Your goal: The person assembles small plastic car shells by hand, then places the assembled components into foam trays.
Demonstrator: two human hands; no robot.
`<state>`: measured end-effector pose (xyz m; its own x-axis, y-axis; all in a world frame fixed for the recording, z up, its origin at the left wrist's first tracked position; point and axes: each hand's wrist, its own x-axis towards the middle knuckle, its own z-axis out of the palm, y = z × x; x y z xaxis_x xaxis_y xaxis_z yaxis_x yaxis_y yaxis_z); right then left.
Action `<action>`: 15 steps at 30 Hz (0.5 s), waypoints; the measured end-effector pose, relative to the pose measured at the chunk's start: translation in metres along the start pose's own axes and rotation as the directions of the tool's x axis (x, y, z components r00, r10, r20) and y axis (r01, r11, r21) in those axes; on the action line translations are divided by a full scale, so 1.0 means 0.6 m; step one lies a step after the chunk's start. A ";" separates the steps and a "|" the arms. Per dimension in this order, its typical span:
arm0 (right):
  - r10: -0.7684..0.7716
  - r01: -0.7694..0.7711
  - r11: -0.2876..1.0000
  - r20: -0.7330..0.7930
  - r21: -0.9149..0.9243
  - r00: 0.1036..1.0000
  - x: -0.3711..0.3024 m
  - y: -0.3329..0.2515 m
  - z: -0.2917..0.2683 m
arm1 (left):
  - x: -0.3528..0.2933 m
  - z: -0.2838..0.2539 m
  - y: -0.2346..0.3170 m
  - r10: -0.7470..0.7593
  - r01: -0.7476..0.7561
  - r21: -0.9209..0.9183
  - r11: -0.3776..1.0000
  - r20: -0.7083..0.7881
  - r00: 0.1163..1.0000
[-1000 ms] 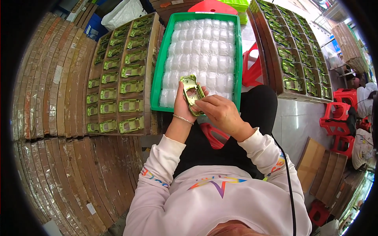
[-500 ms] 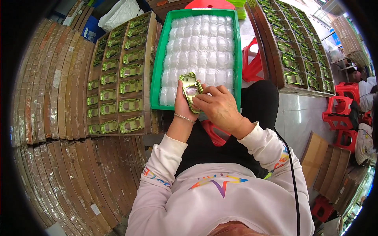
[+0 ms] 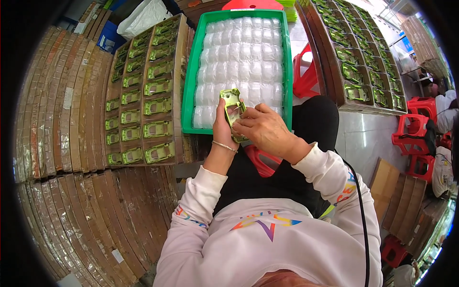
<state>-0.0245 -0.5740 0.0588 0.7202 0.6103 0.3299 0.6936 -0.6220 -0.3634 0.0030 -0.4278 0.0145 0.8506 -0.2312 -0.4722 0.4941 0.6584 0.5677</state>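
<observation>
A shiny green toy car body shell (image 3: 230, 98) stands tilted in my left hand (image 3: 221, 125), whose thumb and fingers are closed along its sides. Window openings show in the shell. My right hand (image 3: 270, 133) meets its right side, with thumb and fingers pinched together at the cabin opening. Whether a small part sits between those fingertips is hidden. Just beyond both hands lies a green tray (image 3: 190, 91), filled with rows of clear, domed plastic pieces (image 3: 239, 52).
To the left, a divided cardboard box (image 3: 179, 95) holds several green car shells. Another such box (image 3: 342, 103) stands at the right. Stacked cardboard trays (image 3: 52, 100) rise at the far left. Red stools (image 3: 306, 79) stand about, and a black cable (image 3: 359, 201) hangs by my right arm.
The car shell has tipped and shifted slightly to the right in my left hand. My right fingers have stayed at its cabin opening, with the right hand moved only a little.
</observation>
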 end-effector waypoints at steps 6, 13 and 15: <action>-0.065 0.067 0.995 0.023 -0.070 0.998 0.000 0.004 0.002 | -0.002 0.011 0.006 0.044 -0.045 0.022 0.999 0.017 0.999; -0.061 0.056 0.994 -0.056 -0.098 0.997 0.000 -0.003 -0.014 | -0.002 0.026 0.016 0.038 -0.037 -0.018 0.999 0.111 0.993; -0.041 0.035 0.994 -0.051 -0.107 0.998 0.003 -0.008 -0.011 | 0.001 0.023 0.019 0.046 -0.046 0.003 0.999 0.106 0.993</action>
<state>-0.0263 -0.5732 0.0671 0.6910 0.6096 0.3885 0.7165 -0.6489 -0.2561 0.0116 -0.4300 0.0301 0.8867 -0.2755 -0.3713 0.4546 0.6664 0.5910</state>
